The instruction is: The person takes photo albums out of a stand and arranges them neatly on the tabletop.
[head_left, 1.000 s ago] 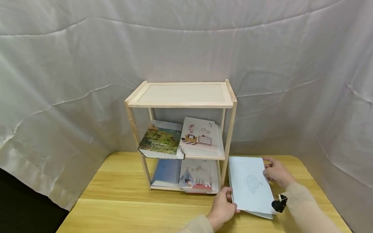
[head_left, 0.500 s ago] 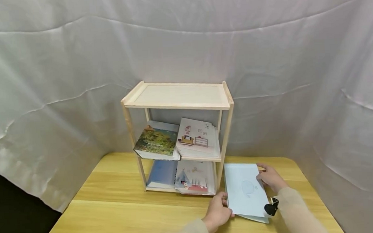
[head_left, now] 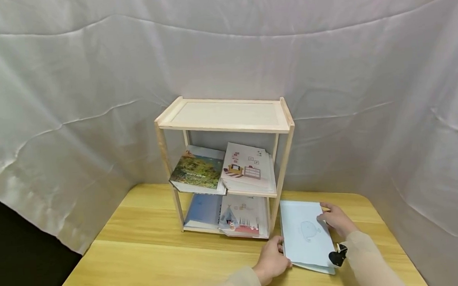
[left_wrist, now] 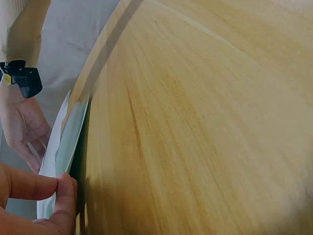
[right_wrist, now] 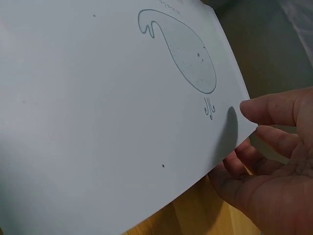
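A thin pale-blue booklet (head_left: 305, 232) with a whale drawing on its cover lies right of the shelf rack. My left hand (head_left: 272, 259) pinches its near left edge; in the left wrist view, thumb and fingertips meet at the edge of the booklet (left_wrist: 71, 132), whose leaves stand slightly apart. At the opposite edge my right hand (head_left: 336, 220) holds the booklet. Seen from the right wrist, the right thumb is at the corner of the white-looking cover (right_wrist: 112, 98), and the other fingers of the right hand (right_wrist: 279, 152) curl beneath it.
A two-tier wooden rack (head_left: 227, 117) with a top board stands left of the booklet. Its middle shelf bears a photo album (head_left: 197, 172) and illustrated books (head_left: 247, 165); a blue book (head_left: 204, 210) and another illustrated stack (head_left: 242, 215) lie below. Grey curtains surround the wooden table (head_left: 149, 259).
Held by both hands, the booklet has come slightly nearer and lower beside the rack. The head view has shifted a little; the rack and its books stay put.
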{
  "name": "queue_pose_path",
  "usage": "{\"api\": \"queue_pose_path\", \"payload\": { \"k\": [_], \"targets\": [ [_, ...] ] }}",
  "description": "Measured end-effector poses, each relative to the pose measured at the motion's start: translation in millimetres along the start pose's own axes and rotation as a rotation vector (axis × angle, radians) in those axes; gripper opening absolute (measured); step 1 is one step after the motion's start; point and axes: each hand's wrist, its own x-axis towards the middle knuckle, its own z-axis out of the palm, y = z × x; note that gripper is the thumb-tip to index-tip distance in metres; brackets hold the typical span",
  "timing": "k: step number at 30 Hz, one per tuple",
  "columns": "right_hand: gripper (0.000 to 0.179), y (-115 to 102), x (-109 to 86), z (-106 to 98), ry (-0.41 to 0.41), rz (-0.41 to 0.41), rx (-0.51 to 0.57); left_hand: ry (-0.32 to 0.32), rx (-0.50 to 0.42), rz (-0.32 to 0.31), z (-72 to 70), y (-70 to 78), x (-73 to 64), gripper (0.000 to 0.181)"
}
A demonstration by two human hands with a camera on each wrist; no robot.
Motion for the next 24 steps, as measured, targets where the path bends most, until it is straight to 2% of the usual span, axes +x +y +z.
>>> {"api": "queue_pose_path", "payload": {
  "k": [11, 19, 24],
  "targets": [
    [0.074, -3, -4.7, -12, 0.000, 0.023, 0.007, -0.003, -0.011, 0.013, 9.6, 5.4, 5.7, 0.078],
    [0.071, -6, 1.0, 1, 0.000, -0.011, 0.047, 0.023, 0.025, 0.015, -1.1, -1.7, 9.5, 0.080],
    [0.067, 3, -2.7, 0, 0.006, -0.001, 0.046, 0.012, 0.008, 0.021, 3.8, -2.9, 7.6, 0.077]
  ]
}}
